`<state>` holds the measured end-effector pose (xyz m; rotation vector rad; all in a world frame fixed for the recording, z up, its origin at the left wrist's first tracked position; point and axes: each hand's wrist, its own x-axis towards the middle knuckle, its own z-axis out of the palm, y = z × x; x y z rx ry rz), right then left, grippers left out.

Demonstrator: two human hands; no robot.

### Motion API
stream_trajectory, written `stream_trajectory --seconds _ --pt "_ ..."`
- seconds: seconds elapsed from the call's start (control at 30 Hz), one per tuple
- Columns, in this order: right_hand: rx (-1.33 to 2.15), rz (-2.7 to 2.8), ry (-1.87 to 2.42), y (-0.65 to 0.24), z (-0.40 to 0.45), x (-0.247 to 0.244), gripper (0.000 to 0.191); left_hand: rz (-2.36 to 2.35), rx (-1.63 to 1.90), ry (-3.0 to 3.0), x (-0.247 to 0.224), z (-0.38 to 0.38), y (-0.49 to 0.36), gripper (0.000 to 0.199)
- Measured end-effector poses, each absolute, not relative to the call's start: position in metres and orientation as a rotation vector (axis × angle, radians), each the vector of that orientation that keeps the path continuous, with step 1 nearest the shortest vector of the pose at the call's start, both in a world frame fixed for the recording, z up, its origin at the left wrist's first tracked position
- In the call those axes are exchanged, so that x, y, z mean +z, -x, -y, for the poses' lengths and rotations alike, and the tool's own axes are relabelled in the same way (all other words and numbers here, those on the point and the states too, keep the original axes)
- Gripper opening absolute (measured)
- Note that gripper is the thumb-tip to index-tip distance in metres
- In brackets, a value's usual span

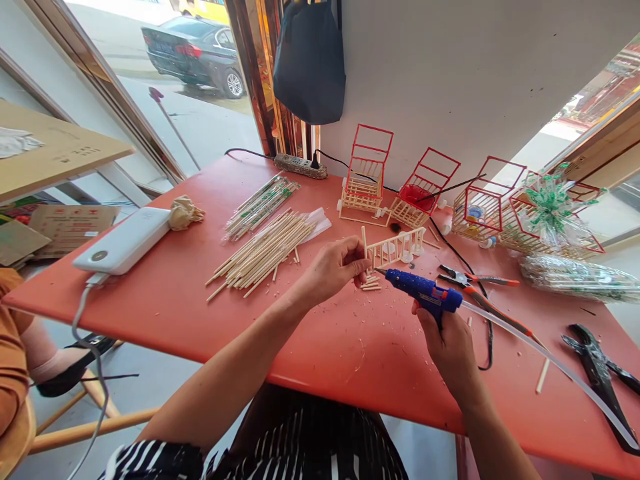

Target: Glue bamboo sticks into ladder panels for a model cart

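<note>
My left hand [337, 270] pinches the near end of a small ladder-like frame [400, 247] made of wooden sticks, held above the table. In my right hand [450, 343] is a blue hot glue gun [420, 288], its nozzle close to the frame's end by my left fingers. I cannot tell whether the tip touches the wood. A long translucent glue stick [525, 340] trails from the gun's back toward the lower right. Under the frame lie short cut stick pieces [371, 283]. Left of my hand is a pile of loose wooden sticks [265, 257].
Several stick-built carts with red frames [370, 180] stand along the table's back. Pliers [487, 303] and black-handled pliers [595, 367] lie at right, beside wrapped sticks [585, 277]. A power strip [300, 165], packaged sticks [263, 203] and a white power bank [123, 240] are farther left. A person's arm [47, 347] shows at far left.
</note>
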<state>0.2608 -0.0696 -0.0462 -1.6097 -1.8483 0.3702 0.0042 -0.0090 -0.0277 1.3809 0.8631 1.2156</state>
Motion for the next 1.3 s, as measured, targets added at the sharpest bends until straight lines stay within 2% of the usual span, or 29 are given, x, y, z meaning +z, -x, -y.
stream_trajectory --seconds 0.97,1.17,1.3 --pt "0.152 1.926 1.491 -0.2627 0.0687 -0.0508 0.064 -0.866 1.234 -1.424 -0.0289 0.0097 -0.0036 0.017" --pt "0.281 1.884 1.525 -0.2646 0.0700 -0.0517 0.062 -0.897 1.236 -1.468 -0.0273 0.0114 -0.0044 0.016" --pt "0.614 1.744 1.451 -0.2654 0.0721 -0.0465 0.048 -1.033 1.257 -1.597 -0.0242 0.0144 -0.0037 0.013"
